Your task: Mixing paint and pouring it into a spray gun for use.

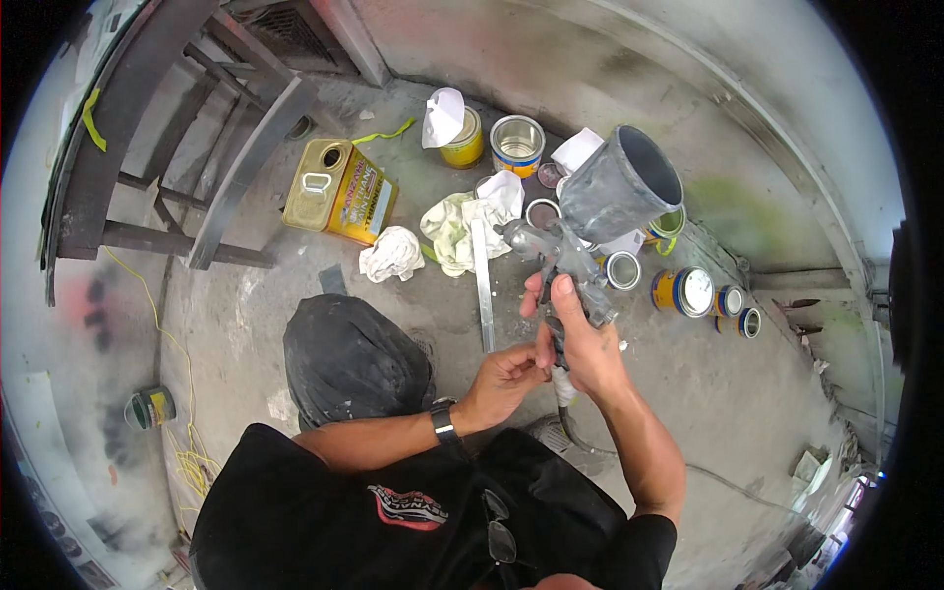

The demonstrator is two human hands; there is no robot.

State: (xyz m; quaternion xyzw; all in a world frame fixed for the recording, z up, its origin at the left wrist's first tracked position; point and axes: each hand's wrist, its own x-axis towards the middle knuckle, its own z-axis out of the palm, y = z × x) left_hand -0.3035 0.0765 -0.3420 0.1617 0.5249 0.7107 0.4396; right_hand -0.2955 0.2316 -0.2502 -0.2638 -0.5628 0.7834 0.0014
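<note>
My right hand is closed round the handle of a grey spray gun, which is tilted, with a large grey cup on top. My left hand has its fingers pinched at the white-wrapped fitting under the handle, where a hose hangs down. Behind the gun lie crumpled pale rags, a white rag and an upright-lying pale strip. A yellow rectangular tin stands to their left. Open and lidded cans stand around the gun on the floor.
A dark wooden stand is at upper left. A black cloth-covered shape, perhaps my knee, is left of my hands. A green can and tangled yellow cord are at left. Paint-stained walls border the dusty floor.
</note>
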